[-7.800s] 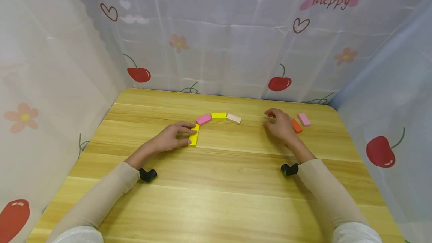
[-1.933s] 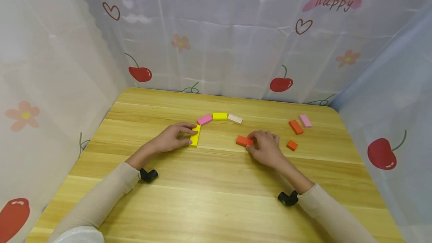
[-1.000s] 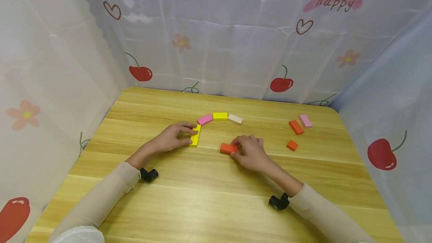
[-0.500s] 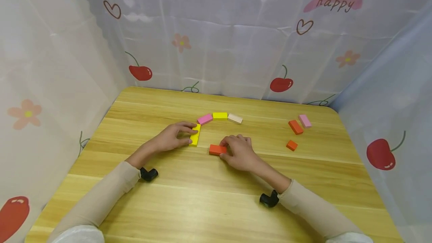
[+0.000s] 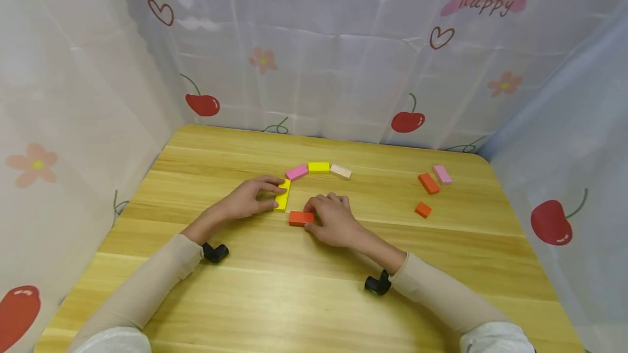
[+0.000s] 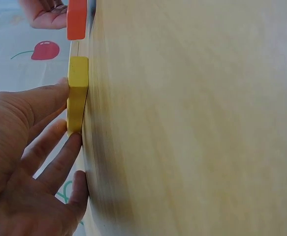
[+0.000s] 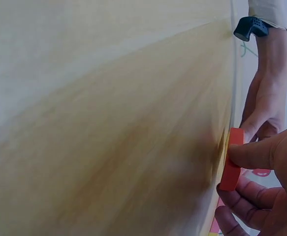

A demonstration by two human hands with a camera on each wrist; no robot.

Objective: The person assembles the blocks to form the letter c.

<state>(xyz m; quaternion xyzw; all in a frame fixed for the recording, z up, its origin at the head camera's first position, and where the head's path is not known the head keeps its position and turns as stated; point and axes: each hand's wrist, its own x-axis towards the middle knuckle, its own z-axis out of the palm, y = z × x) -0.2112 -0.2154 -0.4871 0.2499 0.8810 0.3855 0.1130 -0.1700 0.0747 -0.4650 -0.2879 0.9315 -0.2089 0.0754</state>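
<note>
On the wooden table my left hand (image 5: 247, 199) holds a yellow block (image 5: 282, 196), thumb at its near end and fingers toward its far end. The left wrist view shows this yellow block (image 6: 78, 93) against the thumb and fingertips. My right hand (image 5: 333, 221) pinches a red-orange block (image 5: 300, 218) by its right end, thumb on the near side. This block points left, close to the near end of the yellow one. In the right wrist view the red-orange block (image 7: 233, 160) sits between thumb and fingers, low over the tabletop.
Beyond the hands, a pink block (image 5: 296, 172), a yellow block (image 5: 319, 168) and a pale wood block (image 5: 340, 171) form a curved row. To the right lie an orange block (image 5: 429, 183), a small orange block (image 5: 423, 210) and a light pink block (image 5: 442, 175). Printed curtains (image 5: 333, 70) surround the table (image 5: 275, 298).
My right hand has gone from the blocks at the right, taken hold of the red-orange block and carried it left to beside the yellow block. My left hand stays in place.
</note>
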